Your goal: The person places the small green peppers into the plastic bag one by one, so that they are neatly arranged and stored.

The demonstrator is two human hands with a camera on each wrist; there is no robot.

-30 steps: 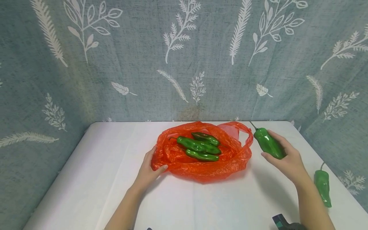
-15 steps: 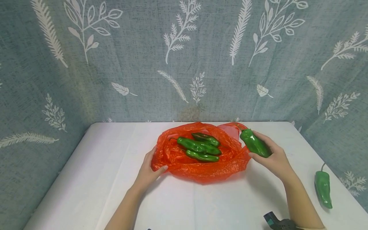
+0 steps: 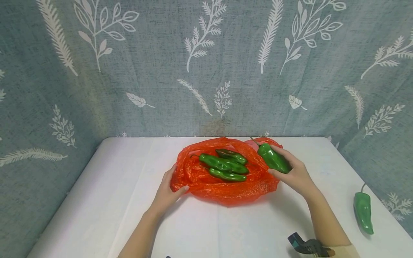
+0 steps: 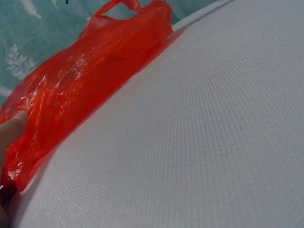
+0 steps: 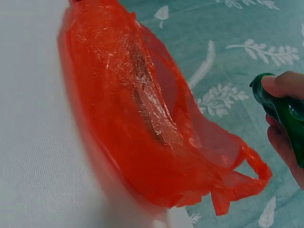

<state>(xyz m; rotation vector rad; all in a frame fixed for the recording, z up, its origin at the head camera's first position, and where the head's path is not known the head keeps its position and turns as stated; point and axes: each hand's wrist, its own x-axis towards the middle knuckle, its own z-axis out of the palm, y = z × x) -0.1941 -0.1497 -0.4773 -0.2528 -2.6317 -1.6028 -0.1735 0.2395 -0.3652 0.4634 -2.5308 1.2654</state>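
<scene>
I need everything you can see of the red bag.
The red bag is thin, shiny and crinkled, apparently plastic, partly see-through. It sits on the white table, mouth open upward, sides slumped low, with several green peppers lying inside. A handle loop shows at its right end in the right wrist view. The left hand holds its left end. The right hand is near the right end, but that same wrist view shows a gap between them.
</scene>
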